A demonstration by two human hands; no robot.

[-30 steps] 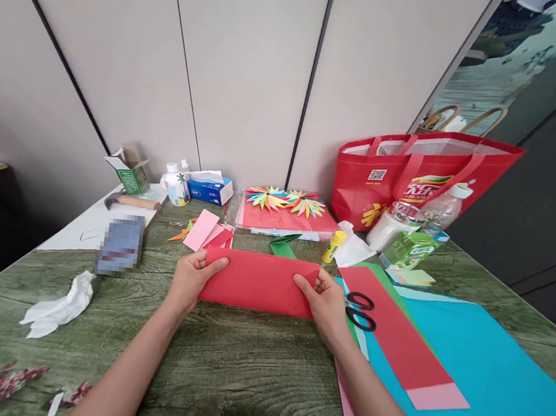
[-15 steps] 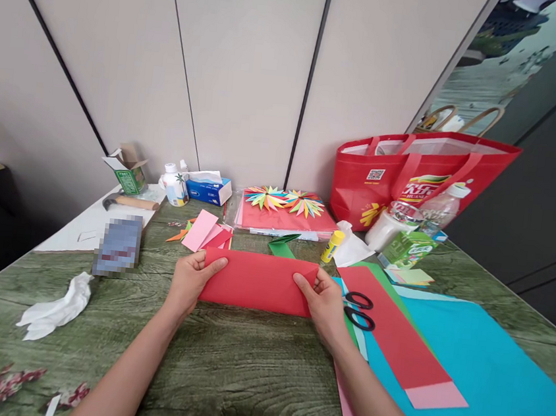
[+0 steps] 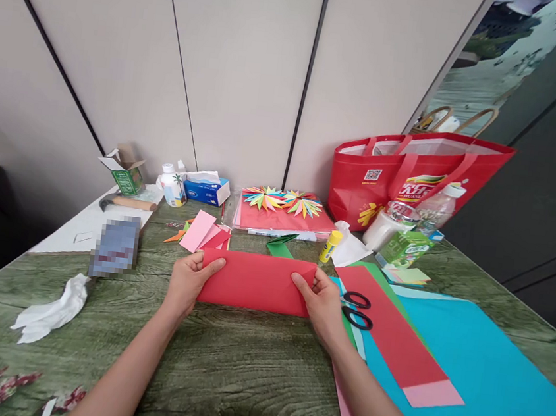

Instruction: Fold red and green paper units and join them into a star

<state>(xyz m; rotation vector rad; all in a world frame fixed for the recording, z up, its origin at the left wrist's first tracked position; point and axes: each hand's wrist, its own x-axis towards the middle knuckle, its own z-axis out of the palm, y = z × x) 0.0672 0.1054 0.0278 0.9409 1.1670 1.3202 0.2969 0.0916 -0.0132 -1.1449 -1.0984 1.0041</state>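
A folded red paper sheet point(image 3: 256, 282) lies across the middle of the green wood-grain table point(image 3: 240, 376). My left hand point(image 3: 189, 283) pinches its left end, thumb on top. My right hand point(image 3: 322, 300) pinches its right end the same way. Both hands are closed on the paper. Black-handled scissors point(image 3: 359, 310) lie just right of my right hand on a long red strip point(image 3: 396, 336).
Large blue, green and pink sheets point(image 3: 478, 381) cover the right side. A glue stick point(image 3: 329, 246), paper stars point(image 3: 283, 201), pink scraps point(image 3: 200, 232), a tissue box point(image 3: 205, 187), a red bag point(image 3: 410, 175), a jar and a crumpled tissue point(image 3: 48, 316) lie around.
Both hands keep their grip on the red paper. The view has shifted slightly, so everything sits a little further left in the picture.
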